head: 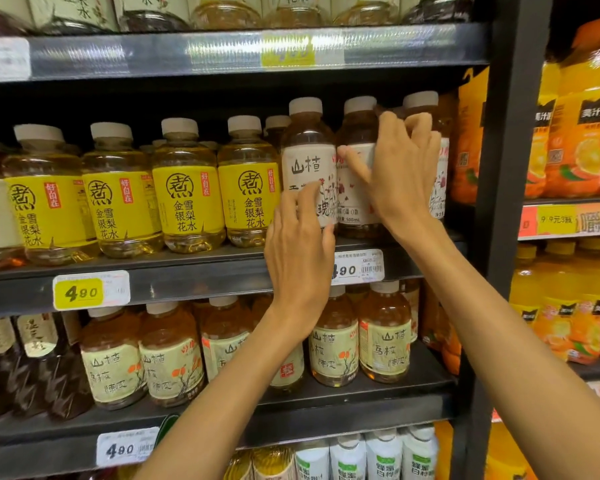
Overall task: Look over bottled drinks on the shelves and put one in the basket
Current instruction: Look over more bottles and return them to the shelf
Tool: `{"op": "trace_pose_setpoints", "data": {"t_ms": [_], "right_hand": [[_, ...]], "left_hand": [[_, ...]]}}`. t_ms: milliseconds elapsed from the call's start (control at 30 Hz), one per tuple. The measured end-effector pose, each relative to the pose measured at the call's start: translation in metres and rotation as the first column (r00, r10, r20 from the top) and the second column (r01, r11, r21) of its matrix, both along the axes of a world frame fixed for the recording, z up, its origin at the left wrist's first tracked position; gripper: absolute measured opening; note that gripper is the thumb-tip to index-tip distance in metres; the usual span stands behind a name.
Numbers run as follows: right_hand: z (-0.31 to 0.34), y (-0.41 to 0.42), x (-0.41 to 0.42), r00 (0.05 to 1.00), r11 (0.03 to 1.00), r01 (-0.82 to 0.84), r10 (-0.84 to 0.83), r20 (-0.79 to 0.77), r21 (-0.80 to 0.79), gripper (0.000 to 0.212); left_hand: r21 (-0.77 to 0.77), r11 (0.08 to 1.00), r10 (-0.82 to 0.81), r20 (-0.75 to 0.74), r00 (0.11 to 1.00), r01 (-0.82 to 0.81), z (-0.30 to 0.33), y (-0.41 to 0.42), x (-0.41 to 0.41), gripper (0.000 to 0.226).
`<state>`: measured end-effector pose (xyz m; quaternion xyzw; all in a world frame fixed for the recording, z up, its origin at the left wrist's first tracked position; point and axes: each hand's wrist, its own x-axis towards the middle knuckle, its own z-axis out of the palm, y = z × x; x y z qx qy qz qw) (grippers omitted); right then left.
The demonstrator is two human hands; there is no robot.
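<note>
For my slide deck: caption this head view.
Both hands, left hand and right hand, on white-labelled amber drink bottles on a shelf.
</note>
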<state>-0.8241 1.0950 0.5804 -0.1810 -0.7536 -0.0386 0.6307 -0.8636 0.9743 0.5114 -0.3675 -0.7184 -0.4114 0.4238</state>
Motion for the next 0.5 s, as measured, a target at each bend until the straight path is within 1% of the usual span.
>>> {"op": "trace_pose_setpoints", "data": {"t_ms": [67, 133, 233, 300, 367, 433, 500], "right_hand": [[0.002, 0.001, 0.002, 0.997, 0.996, -0.071, 0.070, -0.016, -0.052, 0.053], [0.001, 0.001, 0.006, 0.984, 0.980, -0.178, 0.173, -0.050, -0.094, 0.061], [-0.005, -0.004, 0.016, 0.916, 0.922, -0.382, 0.369, -0.156, -0.057, 0.072], [-0.011, -0.008, 0.023, 0.841, 0.848, -0.526, 0.509, -0.183, -0.060, 0.079], [-0.014, -0.011, 0.029, 0.753, 0.744, -0.656, 0.636, -0.167, -0.127, 0.083], [-0.016, -0.014, 0.036, 0.685, 0.663, -0.728, 0.714, -0.145, -0.172, 0.078], [-0.016, -0.018, 0.044, 0.643, 0.618, -0.766, 0.744, -0.184, -0.177, 0.069]], "left_hand": [[-0.032, 0.998, -0.053, -0.003, 0.999, 0.053, -0.001, 0.001, 0.002, 0.045], [-0.037, 0.995, -0.088, 0.024, 0.996, 0.089, -0.001, 0.002, 0.002, 0.044], [-0.036, 0.993, -0.110, 0.034, 0.993, 0.111, -0.003, 0.002, 0.004, 0.047], [-0.047, 0.990, -0.132, 0.042, 0.990, 0.134, -0.004, 0.002, 0.007, 0.054], [-0.053, 0.984, -0.167, 0.072, 0.983, 0.171, -0.006, 0.002, 0.009, 0.062], [-0.062, 0.974, -0.209, 0.113, 0.971, 0.216, -0.006, 0.002, 0.010, 0.069], [-0.065, 0.957, -0.270, 0.156, 0.950, 0.283, -0.005, 0.000, 0.012, 0.075]]}}
